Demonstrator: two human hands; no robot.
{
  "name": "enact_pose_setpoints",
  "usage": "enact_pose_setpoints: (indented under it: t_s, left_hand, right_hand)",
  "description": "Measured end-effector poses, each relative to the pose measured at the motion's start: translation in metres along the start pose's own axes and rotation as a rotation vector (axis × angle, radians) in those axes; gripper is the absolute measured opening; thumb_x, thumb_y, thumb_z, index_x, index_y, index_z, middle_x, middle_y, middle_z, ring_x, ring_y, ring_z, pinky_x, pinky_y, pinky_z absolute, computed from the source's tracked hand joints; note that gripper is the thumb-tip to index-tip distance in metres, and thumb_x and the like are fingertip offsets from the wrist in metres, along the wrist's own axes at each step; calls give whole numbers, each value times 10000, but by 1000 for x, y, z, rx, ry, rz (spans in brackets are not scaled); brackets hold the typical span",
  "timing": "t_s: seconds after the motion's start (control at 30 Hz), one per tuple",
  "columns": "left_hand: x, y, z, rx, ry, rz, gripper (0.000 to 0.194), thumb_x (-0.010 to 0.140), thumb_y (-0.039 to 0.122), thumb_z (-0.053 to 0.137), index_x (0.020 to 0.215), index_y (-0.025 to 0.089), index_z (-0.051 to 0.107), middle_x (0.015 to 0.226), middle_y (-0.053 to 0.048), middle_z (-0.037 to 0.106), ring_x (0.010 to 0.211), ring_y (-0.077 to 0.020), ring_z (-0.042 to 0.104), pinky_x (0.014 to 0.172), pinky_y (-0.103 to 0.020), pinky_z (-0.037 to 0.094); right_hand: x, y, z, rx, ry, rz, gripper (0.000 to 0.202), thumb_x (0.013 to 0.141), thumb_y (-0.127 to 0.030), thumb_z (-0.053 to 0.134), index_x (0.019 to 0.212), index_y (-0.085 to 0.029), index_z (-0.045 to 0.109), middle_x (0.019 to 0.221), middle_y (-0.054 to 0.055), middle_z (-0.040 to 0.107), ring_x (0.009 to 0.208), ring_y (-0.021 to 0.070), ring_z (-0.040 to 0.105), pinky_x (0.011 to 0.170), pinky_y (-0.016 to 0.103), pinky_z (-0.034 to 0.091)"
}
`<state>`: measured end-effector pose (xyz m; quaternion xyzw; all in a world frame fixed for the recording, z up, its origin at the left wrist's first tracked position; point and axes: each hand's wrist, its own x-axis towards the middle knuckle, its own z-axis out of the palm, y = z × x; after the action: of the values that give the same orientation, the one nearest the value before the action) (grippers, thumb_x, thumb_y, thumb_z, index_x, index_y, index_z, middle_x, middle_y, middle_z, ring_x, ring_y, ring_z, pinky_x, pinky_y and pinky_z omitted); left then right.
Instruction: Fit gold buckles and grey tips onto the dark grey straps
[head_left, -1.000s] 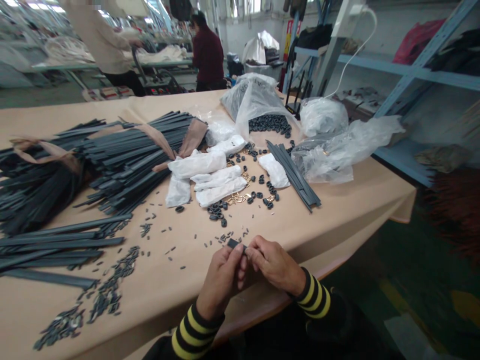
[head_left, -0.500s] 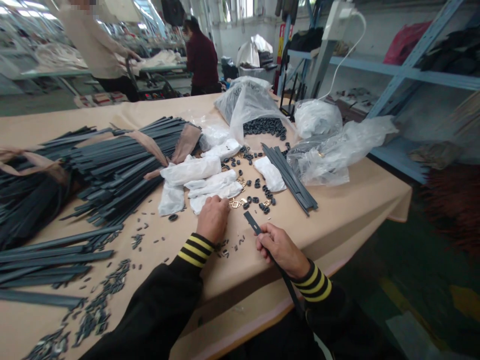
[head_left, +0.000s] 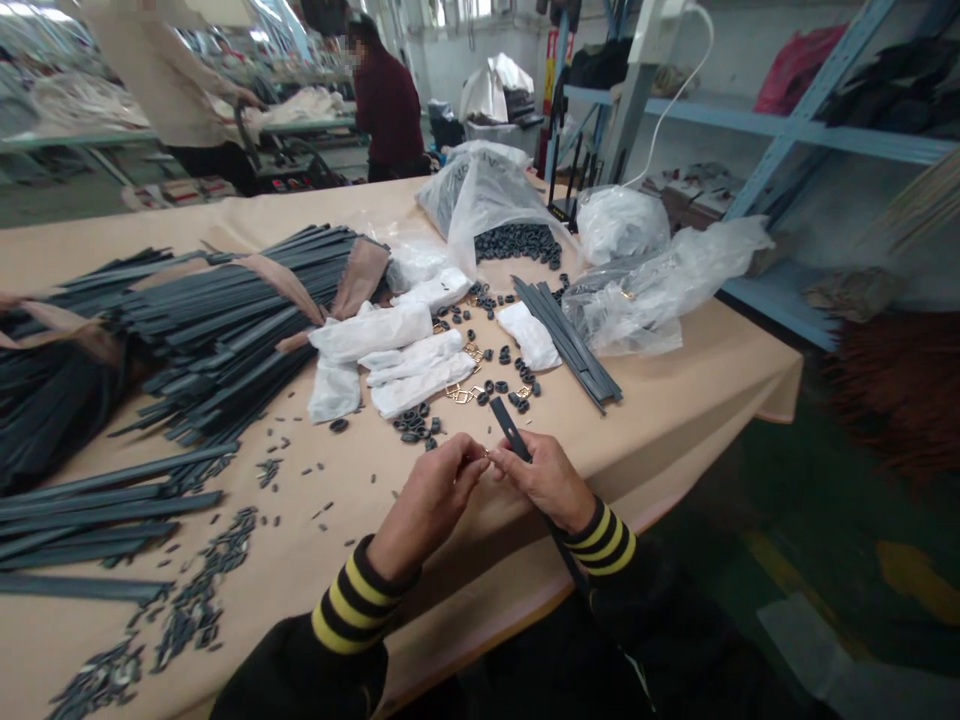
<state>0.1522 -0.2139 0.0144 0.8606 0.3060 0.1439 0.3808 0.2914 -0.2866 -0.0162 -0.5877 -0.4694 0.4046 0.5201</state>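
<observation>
My right hand (head_left: 547, 478) is closed round a dark flat belt strap (head_left: 511, 425), whose slotted end points up and away from me. The rest of the strap runs down toward my lap. Against it, my left hand (head_left: 439, 490) pinches a small gold metal buckle (head_left: 487, 453), mostly covered by the fingertips. Both hands meet above the near edge of the table. Just beyond them lie several gold diamond-shaped buckles (head_left: 461, 395) and dark belt loops (head_left: 415, 425).
Bundled dark straps (head_left: 247, 320) fill the left of the table (head_left: 300, 560), with small dark pieces (head_left: 206, 575) scattered nearer. White wrapped packets (head_left: 420, 370), loose straps (head_left: 566, 340) and an open plastic bag of loops (head_left: 487, 200) lie farther back. Two people are in the background.
My left hand has drawn back from the gold buckles to my right hand, now with a small gold piece in its fingertips. Dark loops it had covered now show.
</observation>
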Motion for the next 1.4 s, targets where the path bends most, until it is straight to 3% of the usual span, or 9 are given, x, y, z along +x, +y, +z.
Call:
enact_pose_setpoints:
  t_s: [0.07,0.23,0.43,0.6,0.73,0.87,1.1,1.23,1.4]
  left_hand:
    - [-10,1,6,-139,26,-76,79,811,242,458,770,175,471,671,-6,572,594,-123,522,564,-252,414]
    - [-21,1,11,-621,9,-225,109,799,257,490,837,168,439,657,-7,612,574,-126,580,529,-249,458]
    - [-27,3,3,-749,-92,-361,191,771,314,543,728,139,479,557,4,594,469,-96,545,463,-207,427]
    - [-33,2,6,-936,-187,-358,250,822,335,484,677,132,468,443,70,436,356,-27,396,375,-139,258]
    - [-37,4,11,-1249,-273,-345,228,857,279,433,687,131,469,426,89,339,327,-7,316,361,-131,198]
    - [-42,3,17,-1410,-297,-376,212,869,268,408,728,132,489,423,90,315,312,-6,260,326,-125,150]
    - [-44,1,25,-1424,-282,-420,205,837,286,473,736,116,529,419,89,311,321,-7,250,317,-122,140]
    - [-41,1,32,-1206,-138,-370,311,858,333,422,649,117,502,396,71,364,323,-11,270,347,-137,183]
    - [-41,2,41,-959,65,-329,285,844,353,431,630,168,399,436,69,423,344,-39,345,358,-158,223]
  right_hand:
    - [-4,-3,0,-15,-48,-10,221,805,-320,508,694,-135,556,594,-5,560,532,81,466,535,200,359]
    - [-14,-3,1,34,-201,22,187,801,-322,514,810,-138,548,648,-1,577,459,58,430,452,182,339]
    - [-21,-7,0,95,-269,66,217,807,-349,504,774,-136,528,616,-10,552,428,40,413,407,156,314]
    - [-26,-9,2,159,-322,72,222,799,-354,526,756,-136,512,597,-11,560,412,36,409,383,147,305]
    - [-32,-9,5,227,-374,5,195,808,-330,523,762,-143,495,597,-16,556,423,39,422,404,152,331]
    - [-34,-12,3,204,-393,-33,155,817,-291,511,769,-145,490,602,-15,549,445,46,433,432,160,351]
    - [-32,-7,0,70,-392,-66,162,826,-279,491,734,-145,501,595,-20,531,469,53,434,478,172,364]
    - [-32,-1,8,-41,-255,-26,212,834,-317,480,708,-148,500,567,-27,534,454,51,437,484,169,359]
    - [-32,-5,14,-92,-169,22,288,835,-363,469,644,-148,487,513,-29,506,457,63,444,477,171,354]
